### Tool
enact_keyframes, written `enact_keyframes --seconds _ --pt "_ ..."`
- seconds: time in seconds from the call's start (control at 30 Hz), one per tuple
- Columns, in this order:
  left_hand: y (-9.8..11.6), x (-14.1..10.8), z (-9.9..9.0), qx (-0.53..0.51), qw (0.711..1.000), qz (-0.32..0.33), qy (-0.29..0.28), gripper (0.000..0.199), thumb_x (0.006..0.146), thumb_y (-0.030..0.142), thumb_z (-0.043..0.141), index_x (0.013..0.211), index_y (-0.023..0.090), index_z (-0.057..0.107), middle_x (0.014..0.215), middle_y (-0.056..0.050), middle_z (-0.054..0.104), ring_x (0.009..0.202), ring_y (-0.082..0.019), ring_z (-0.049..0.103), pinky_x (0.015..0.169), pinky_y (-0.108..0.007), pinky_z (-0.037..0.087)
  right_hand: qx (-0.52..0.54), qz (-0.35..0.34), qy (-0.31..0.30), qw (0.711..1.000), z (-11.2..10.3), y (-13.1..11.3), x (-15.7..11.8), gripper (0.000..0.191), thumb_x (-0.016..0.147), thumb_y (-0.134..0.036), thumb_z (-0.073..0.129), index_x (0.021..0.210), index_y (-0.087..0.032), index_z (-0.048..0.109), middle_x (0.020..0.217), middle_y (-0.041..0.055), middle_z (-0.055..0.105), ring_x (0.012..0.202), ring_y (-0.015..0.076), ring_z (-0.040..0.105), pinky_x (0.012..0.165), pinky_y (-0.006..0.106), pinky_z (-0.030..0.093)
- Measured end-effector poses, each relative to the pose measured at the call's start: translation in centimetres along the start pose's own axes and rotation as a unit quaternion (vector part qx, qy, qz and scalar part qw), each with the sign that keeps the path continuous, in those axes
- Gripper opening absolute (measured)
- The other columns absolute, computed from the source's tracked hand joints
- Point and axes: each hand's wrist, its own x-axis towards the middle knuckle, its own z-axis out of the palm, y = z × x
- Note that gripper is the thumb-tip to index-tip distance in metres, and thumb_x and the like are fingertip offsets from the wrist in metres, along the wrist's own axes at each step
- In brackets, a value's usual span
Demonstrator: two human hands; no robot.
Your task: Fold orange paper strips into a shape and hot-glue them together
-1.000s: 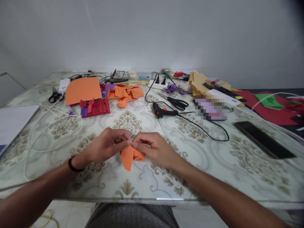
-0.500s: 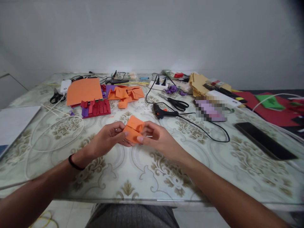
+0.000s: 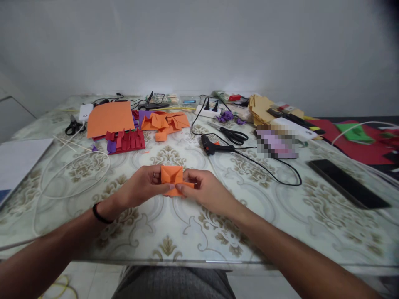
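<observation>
Between both hands is a piece of folded orange paper (image 3: 172,174), its back part standing up and creased like an open pocket. My left hand (image 3: 142,186) grips its left side, thumb on the near face and fingers behind. On the other side my right hand (image 3: 204,189) pinches a narrow flap that sticks out to the right. The fingertips behind the paper are partly hidden. Beyond the hands lie more folded orange paper pieces (image 3: 165,122) and a row of red folded paper (image 3: 129,141). A black glue gun (image 3: 215,146) rests to their right.
Black scissors (image 3: 233,135) lie behind the glue gun, near a white power strip (image 3: 207,111). A black phone (image 3: 347,185) is at the right. Orange sheets (image 3: 110,119) are at the back left. A white cable (image 3: 75,197) loops across the left side.
The orange paper has come slightly lower and toward me. It was a flatter square; now its back part stands upright and a flap extends right. My right hand has moved down with it.
</observation>
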Motion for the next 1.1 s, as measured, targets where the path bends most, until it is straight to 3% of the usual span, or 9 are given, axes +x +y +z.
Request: enact_keyframes --seconds 0.27,0.47,0.53,0.63,0.7,0.77,0.83,0.97,1.1 --pt "0.2 -0.1 -0.3 0.034 0.999 0.005 0.028 0.022 0.084 0.033 0.078 0.087 0.012 0.079 0.082 -0.007 0.078 0.074 -0.016 0.07 0.071 -0.027 0.056 0.029 0.006 0.001 1.0 0.3 -0.1 -0.1 0.022 0.085 -0.038 0.072 0.09 -0.016 0.068 0.085 0.0031 0.07 0.07 0.0156 0.064 0.062 0.026 0.047" --pt "0.2 0.0 -0.1 0.029 0.997 0.016 0.063 0.025 0.084 0.036 0.078 0.086 0.012 0.074 0.083 -0.007 0.076 0.076 -0.017 0.069 0.072 -0.028 0.056 0.019 -0.008 0.03 0.999 0.1 0.1 0.0 0.029 0.09 -0.045 0.068 0.084 -0.017 0.068 0.07 0.0023 0.069 0.066 0.0172 0.067 0.064 0.029 0.05" --pt "0.2 0.0 -0.1 0.007 0.998 0.031 0.057 0.027 0.082 0.034 0.081 0.097 0.015 0.07 0.083 -0.003 0.072 0.077 -0.016 0.067 0.07 -0.026 0.054 0.003 -0.012 0.024 1.0 -0.1 0.1 -0.1 0.029 0.091 -0.044 0.067 0.083 -0.017 0.068 0.069 0.0022 0.069 0.065 0.0163 0.065 0.063 0.028 0.049" --pt "0.8 -0.3 -0.4 -0.01 0.999 0.042 0.033 0.06 0.074 0.03 0.088 0.126 0.025 0.057 0.092 0.0 0.067 0.08 -0.015 0.065 0.067 -0.023 0.051 -0.035 0.0 -0.02 0.999 -0.5 0.1 -0.1 0.025 0.091 -0.039 0.066 0.078 -0.017 0.067 0.067 0.0008 0.066 0.061 0.0136 0.058 0.057 0.025 0.043" --pt "1.4 -0.5 -0.5 0.029 0.998 0.054 0.021 0.043 0.085 0.04 0.077 0.121 0.023 0.062 0.1 -0.004 0.067 0.085 -0.016 0.064 0.071 -0.024 0.051 -0.069 0.003 -0.038 0.997 -0.7 -0.1 -0.1 0.025 0.088 -0.036 0.067 0.072 -0.017 0.062 0.062 -0.0022 0.057 0.058 0.0117 0.049 0.052 0.023 0.037" --pt "1.8 -0.6 -0.4 0.082 0.995 0.051 0.024 0.028 0.092 0.044 0.066 0.098 0.017 0.07 0.087 -0.004 0.066 0.077 -0.014 0.06 0.067 -0.024 0.048 -0.096 -0.004 -0.033 0.995 -0.8 -0.1 -0.1 0.027 0.084 -0.034 0.069 0.066 -0.018 0.057 0.06 -0.0046 0.047 0.056 0.0106 0.041 0.05 0.023 0.032" --pt "1.7 -0.4 -0.2 0.089 0.995 0.024 0.029 0.027 0.087 0.041 0.072 0.083 0.015 0.068 0.073 0.0 0.061 0.068 -0.012 0.057 0.061 -0.023 0.044 -0.102 -0.015 -0.024 0.994 -0.9 -0.2 -0.1 0.031 0.084 -0.033 0.069 0.063 -0.019 0.051 0.06 -0.0054 0.043 0.057 0.0103 0.039 0.051 0.024 0.031" --pt "0.8 -0.1 0.1 0.017 0.999 -0.013 0.025 0.027 0.076 0.028 0.082 0.09 0.016 0.062 0.079 -0.001 0.07 0.072 -0.014 0.065 0.066 -0.024 0.049 -0.07 -0.023 -0.016 0.997 -0.8 0.0 -0.1 0.031 0.089 -0.035 0.066 0.066 -0.019 0.054 0.063 -0.0043 0.049 0.059 0.0105 0.043 0.056 0.024 0.035" --pt "0.1 0.0 0.0 0.019 1.0 -0.02 0.009 0.023 0.081 0.027 0.078 0.097 0.016 0.065 0.08 -0.002 0.074 0.075 -0.016 0.07 0.067 -0.026 0.051 -0.048 -0.02 -0.01 0.999 -0.5 0.1 0.0 0.032 0.091 -0.04 0.067 0.069 -0.018 0.059 0.063 -0.0033 0.054 0.059 0.0108 0.046 0.055 0.024 0.037"
